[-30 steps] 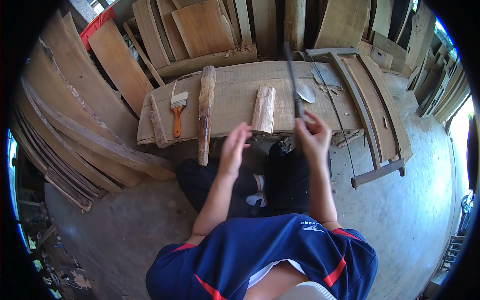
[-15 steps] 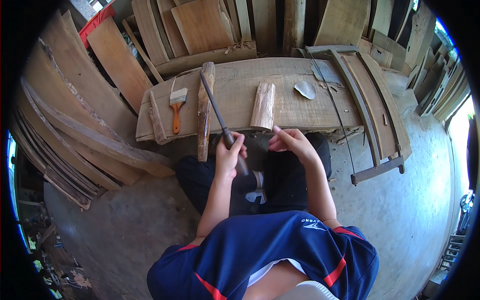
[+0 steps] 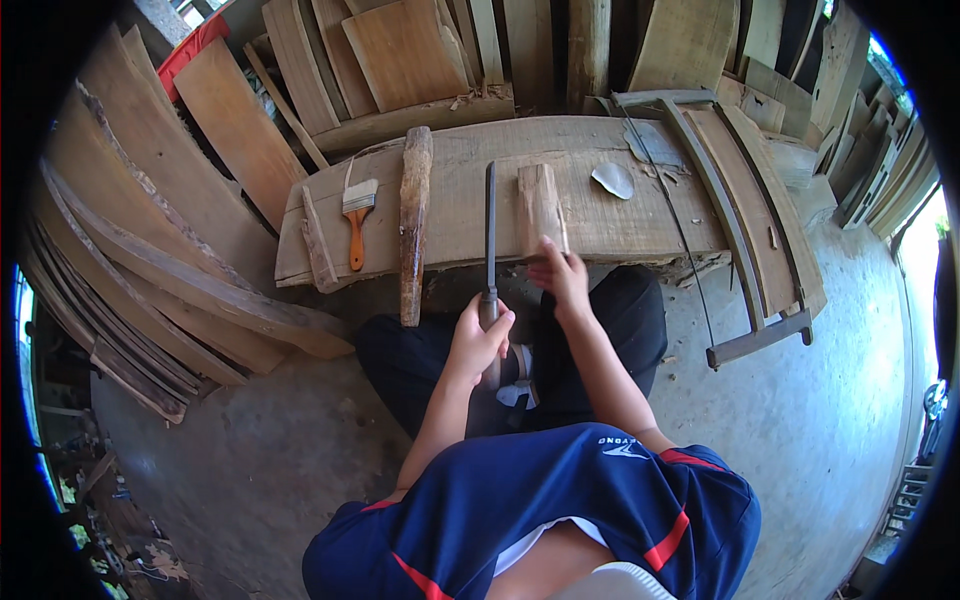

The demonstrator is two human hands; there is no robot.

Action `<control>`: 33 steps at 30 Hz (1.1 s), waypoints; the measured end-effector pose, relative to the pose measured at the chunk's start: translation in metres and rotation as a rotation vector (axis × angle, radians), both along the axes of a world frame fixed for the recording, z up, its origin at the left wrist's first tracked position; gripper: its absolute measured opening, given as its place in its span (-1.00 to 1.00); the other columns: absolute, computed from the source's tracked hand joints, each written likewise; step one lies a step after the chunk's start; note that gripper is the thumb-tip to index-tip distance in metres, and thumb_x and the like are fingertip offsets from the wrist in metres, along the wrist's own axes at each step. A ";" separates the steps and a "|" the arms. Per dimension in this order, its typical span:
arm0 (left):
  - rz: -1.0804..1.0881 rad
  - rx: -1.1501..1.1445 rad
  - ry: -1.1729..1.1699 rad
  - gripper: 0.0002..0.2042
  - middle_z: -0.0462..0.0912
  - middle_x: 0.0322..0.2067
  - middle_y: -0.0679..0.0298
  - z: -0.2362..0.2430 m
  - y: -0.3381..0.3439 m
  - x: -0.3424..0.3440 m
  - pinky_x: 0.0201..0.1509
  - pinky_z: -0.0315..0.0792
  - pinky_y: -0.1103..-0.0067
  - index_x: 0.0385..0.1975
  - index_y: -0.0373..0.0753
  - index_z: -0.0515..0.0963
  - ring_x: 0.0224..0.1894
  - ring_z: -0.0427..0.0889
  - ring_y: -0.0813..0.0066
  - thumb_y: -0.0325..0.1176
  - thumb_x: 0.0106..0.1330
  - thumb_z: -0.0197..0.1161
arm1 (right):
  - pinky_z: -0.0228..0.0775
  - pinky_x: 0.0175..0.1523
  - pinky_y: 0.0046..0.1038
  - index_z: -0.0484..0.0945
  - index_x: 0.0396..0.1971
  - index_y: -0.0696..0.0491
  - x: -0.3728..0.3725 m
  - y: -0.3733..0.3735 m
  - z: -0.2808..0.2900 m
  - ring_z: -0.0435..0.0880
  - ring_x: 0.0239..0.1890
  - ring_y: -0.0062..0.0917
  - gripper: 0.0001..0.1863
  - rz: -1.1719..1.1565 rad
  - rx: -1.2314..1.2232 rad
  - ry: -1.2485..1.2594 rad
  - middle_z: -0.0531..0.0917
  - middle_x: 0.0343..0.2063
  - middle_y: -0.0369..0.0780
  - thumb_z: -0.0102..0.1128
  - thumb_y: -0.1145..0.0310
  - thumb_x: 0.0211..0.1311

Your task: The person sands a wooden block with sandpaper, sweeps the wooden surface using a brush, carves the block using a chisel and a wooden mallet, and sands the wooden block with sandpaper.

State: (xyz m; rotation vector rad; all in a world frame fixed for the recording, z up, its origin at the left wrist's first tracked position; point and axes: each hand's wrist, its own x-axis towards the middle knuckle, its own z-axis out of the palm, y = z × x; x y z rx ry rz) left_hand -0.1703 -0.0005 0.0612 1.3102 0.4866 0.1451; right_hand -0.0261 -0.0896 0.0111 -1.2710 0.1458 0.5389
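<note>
My left hand (image 3: 483, 340) is closed round the handle of a long dark narrow-bladed tool (image 3: 490, 222), which points up toward the plank bench (image 3: 460, 165). My right hand (image 3: 560, 275) grips the near end of a short pale split wood piece (image 3: 540, 200), slightly blurred at the bench's front. Left of the blade lies a rough wooden stick (image 3: 413, 210), then a brush (image 3: 356, 228) with an orange handle and a thin offcut (image 3: 317, 240). A small pale oval piece (image 3: 612, 180) lies to the right of the split wood.
A wooden frame saw (image 3: 755, 335) lies over the bench's right end and boards. Planks lean along the back (image 3: 400, 50), left (image 3: 235, 140) and right (image 3: 880, 180). My crossed legs (image 3: 390, 360) are under the bench's front edge, on a concrete floor (image 3: 230, 460).
The dark tool passed from my right hand into my left and now stands more upright in view. My right hand has come onto the split wood piece, which has shifted slightly right.
</note>
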 end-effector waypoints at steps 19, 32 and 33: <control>-0.280 -0.233 -0.444 -0.50 0.41 -0.35 0.27 0.031 0.034 -0.004 -0.34 0.40 0.65 -0.08 -0.30 0.34 -0.44 0.50 0.53 0.03 0.21 0.11 | 0.39 -0.20 -0.64 0.55 -0.32 0.16 0.147 0.013 0.088 0.54 -0.33 -0.69 -0.60 -0.152 0.015 -1.054 0.61 -0.41 -0.29 0.46 0.26 -0.14; 0.416 1.268 -0.451 -0.79 0.54 -0.62 0.38 0.078 0.097 0.061 -0.44 0.36 0.63 -0.42 -0.19 0.52 -0.57 0.50 0.58 -0.25 0.07 0.36 | 0.31 -0.24 -0.63 0.31 -0.38 0.10 0.168 0.032 0.059 0.40 -0.37 -0.68 -0.54 -0.166 0.062 -1.005 0.44 -0.45 -0.33 0.44 0.26 -0.14; 0.441 1.063 -0.598 -0.80 0.53 -0.62 0.37 0.079 0.099 0.075 -0.37 0.37 0.62 -0.44 -0.21 0.49 -0.53 0.51 0.56 -0.28 0.07 0.35 | 0.31 -0.20 -0.62 0.29 -0.32 0.09 0.167 0.034 0.055 0.41 -0.34 -0.68 -0.53 -0.147 0.161 -1.006 0.43 -0.41 -0.32 0.42 0.28 -0.12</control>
